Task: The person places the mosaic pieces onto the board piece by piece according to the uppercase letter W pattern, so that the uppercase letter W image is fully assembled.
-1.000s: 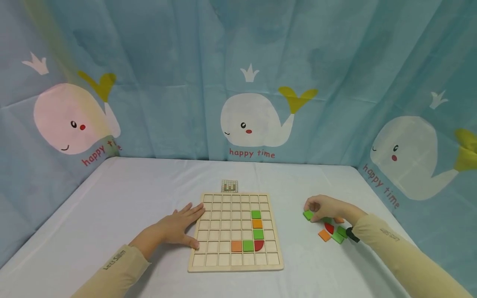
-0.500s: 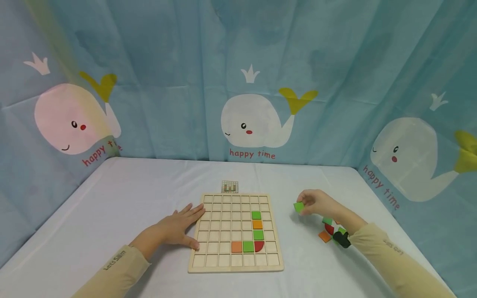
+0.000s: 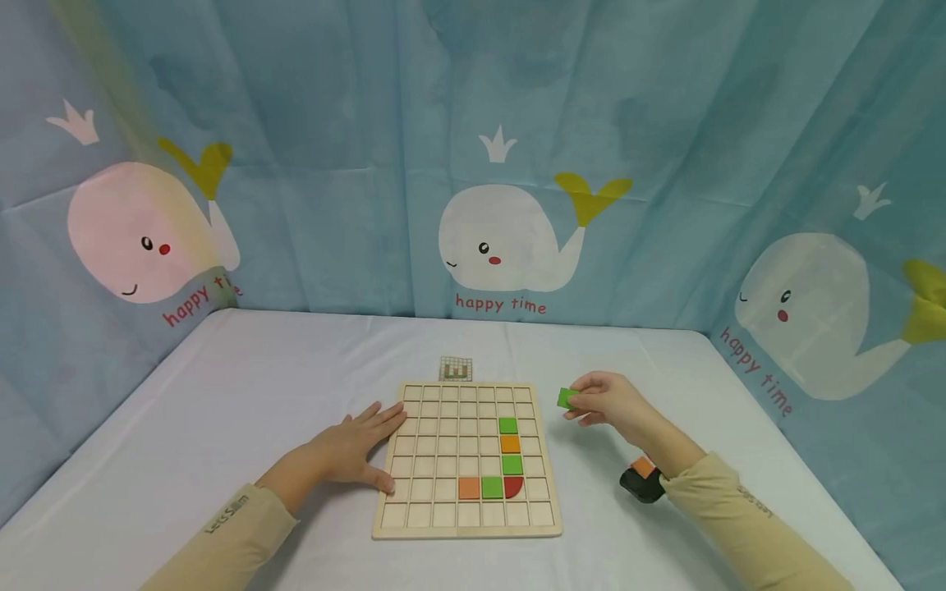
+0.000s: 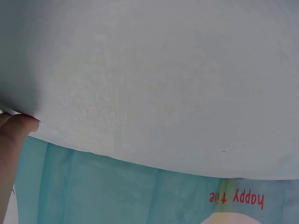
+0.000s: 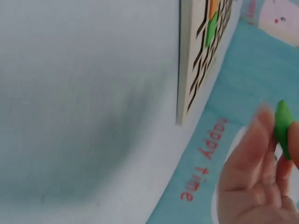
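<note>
My right hand [image 3: 609, 404] pinches a green square tile [image 3: 567, 398] just right of the wooden grid board [image 3: 421, 515], raised above the cloth. In the right wrist view the green tile [image 5: 283, 128] is edge-on between thumb and fingers. My left hand [image 3: 351, 450] lies with straight, spread fingers against the board's left edge. Set in the board are a vertical run of a green, an orange [image 3: 511, 444] and a green tile [image 3: 512, 465], then a red quarter-round piece [image 3: 513, 487] below. Left of that sit another green tile [image 3: 491, 487] and an orange tile [image 3: 469, 488].
A small pattern card [image 3: 456, 368] lies behind the board's far edge. Loose pieces, an orange tile [image 3: 643, 467] among them, are mostly hidden behind my right wrist and its black camera [image 3: 641, 486]. A white cloth covers the table; a blue whale-print curtain [image 3: 332, 205] surrounds it.
My right hand has lifted the green tile from the loose pieces and carried it left, close to the board's right edge. The left hand has stayed in place.
</note>
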Demonstrator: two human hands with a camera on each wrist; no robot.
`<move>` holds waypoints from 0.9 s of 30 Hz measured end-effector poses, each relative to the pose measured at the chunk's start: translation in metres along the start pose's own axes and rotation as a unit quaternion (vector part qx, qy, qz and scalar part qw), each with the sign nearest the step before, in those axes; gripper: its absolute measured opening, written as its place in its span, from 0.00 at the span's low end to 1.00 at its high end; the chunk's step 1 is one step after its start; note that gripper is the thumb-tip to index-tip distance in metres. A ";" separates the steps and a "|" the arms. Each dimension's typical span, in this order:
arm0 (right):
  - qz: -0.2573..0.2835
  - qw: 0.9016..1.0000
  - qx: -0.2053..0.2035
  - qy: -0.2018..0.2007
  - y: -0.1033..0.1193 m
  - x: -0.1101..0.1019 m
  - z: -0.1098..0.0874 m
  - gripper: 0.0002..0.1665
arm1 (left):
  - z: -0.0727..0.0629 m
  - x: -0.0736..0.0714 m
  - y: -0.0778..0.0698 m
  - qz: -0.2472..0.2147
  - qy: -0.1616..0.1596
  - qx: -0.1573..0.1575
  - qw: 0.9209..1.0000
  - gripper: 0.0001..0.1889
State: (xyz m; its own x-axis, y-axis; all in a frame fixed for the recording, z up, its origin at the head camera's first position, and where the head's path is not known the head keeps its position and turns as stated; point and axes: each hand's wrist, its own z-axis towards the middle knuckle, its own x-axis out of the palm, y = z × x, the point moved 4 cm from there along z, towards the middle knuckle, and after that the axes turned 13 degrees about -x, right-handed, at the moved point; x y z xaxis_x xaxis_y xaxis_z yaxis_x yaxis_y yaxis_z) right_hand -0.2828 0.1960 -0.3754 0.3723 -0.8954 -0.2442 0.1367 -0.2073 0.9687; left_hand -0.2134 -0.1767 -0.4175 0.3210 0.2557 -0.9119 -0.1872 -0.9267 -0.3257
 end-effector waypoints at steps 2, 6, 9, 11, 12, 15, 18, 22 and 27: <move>-0.004 1.000 0.004 -0.007 0.002 0.006 0.000 0.09 | 0.000 0.000 0.000 0.003 -0.001 -0.001 1.000 0.58; 0.007 1.000 0.011 -0.016 0.002 0.017 0.000 0.13 | 0.000 0.000 0.000 0.004 0.000 -0.003 1.000 0.58; 0.022 0.999 0.015 -0.018 0.002 0.025 0.001 0.13 | 0.001 0.000 0.001 0.004 0.001 -0.004 1.000 0.58; 0.026 1.000 0.014 -0.010 0.002 0.030 0.002 0.13 | 0.001 0.000 0.001 0.004 0.001 -0.004 1.000 0.58; 0.026 1.000 0.013 -0.005 0.003 0.032 0.002 0.13 | 0.002 0.000 0.001 0.006 0.001 -0.004 1.000 0.58; 0.024 1.000 0.012 0.007 0.005 0.040 0.001 0.14 | 0.002 0.000 0.001 0.007 0.001 -0.004 1.000 0.58; 0.008 1.000 0.008 0.013 0.006 0.047 0.001 0.13 | 0.001 0.000 0.001 0.007 0.003 -0.003 1.000 0.58; -0.029 0.999 0.006 0.017 0.005 0.056 0.001 0.12 | 0.001 -0.001 0.000 0.005 0.004 -0.002 1.000 0.58; -0.059 0.998 0.002 0.032 0.004 0.069 0.001 0.12 | 0.001 0.000 0.001 0.007 0.003 -0.004 1.000 0.58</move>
State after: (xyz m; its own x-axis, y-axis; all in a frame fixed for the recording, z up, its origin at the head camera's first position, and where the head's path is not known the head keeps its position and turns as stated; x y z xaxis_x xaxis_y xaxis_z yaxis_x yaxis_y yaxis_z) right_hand -0.2569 0.1328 -0.3880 0.4119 -0.8380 -0.3579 0.1797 -0.3104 0.9335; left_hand -0.2146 -0.1773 -0.4184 0.3238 0.2414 -0.9148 -0.1851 -0.9321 -0.3114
